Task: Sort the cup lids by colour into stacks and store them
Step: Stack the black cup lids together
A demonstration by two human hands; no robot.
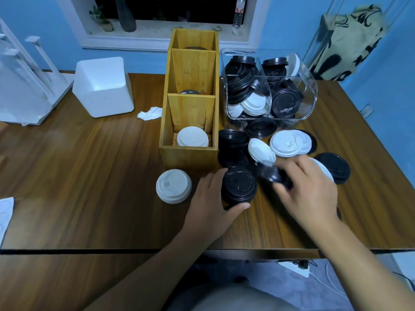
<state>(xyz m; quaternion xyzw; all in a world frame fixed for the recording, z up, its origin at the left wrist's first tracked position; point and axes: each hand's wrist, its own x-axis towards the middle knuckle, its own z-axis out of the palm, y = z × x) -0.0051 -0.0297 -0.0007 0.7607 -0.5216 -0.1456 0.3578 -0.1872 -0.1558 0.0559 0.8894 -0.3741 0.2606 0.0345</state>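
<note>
Two hands are working among the lids on the wooden table (89, 153). The left hand (213, 198) is wrapping its thumb and fingers round a stack of black lids (239, 187), which is standing on the table just in front of the wooden box (188, 158). The right hand (307, 187), blurred, is curling its fingers round a single black lid (274, 173) and holding it tilted just to the right of that stack.

A stack of white lids (174, 186) is sitting on the table just left of the left hand, not touching it. More white lids (192, 136) are lying in the box's nearest compartment, and a dark lid (189, 92) is showing in the middle one.

Beyond the hands, loose lids are lying on the table: a tilted white lid (261, 151), a flat white lid (289, 142), a black pile (233, 144) beside the box, and a black one (334, 167) to the right of the right hand. Behind them a clear bin (312, 95) is holding black and white lids mixed together.
</note>
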